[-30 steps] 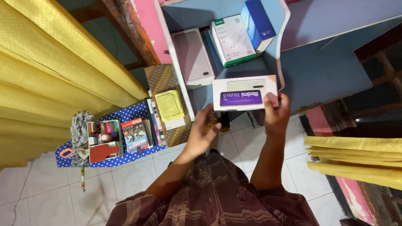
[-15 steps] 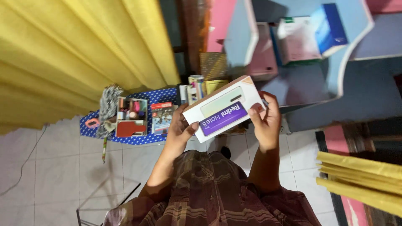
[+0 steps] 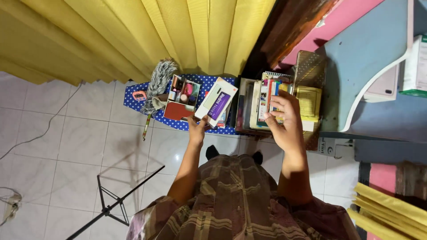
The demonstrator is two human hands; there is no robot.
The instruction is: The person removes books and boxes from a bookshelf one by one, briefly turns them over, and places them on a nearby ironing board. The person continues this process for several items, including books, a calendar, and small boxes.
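Note:
My left hand (image 3: 197, 127) grips the lower end of a white and purple phone box (image 3: 216, 101) and holds it out over a blue dotted cloth (image 3: 133, 98) on the floor. My right hand (image 3: 284, 116) is off the box, fingers spread, hovering over a row of upright books and notebooks (image 3: 262, 104). Beside the box stands a small red organizer (image 3: 179, 103) with several small bottles in it.
A grey feather duster (image 3: 156, 84) lies on the cloth. Yellow curtains (image 3: 133, 35) hang behind. A blue shelf unit (image 3: 369, 75) at right holds a pink phone box (image 3: 382, 86). A black stand (image 3: 111, 200) sits on the white tiled floor.
My right hand let go of the phone box. My left hand carried it left and down toward the dotted cloth, and my view swung from the shelf toward the floor.

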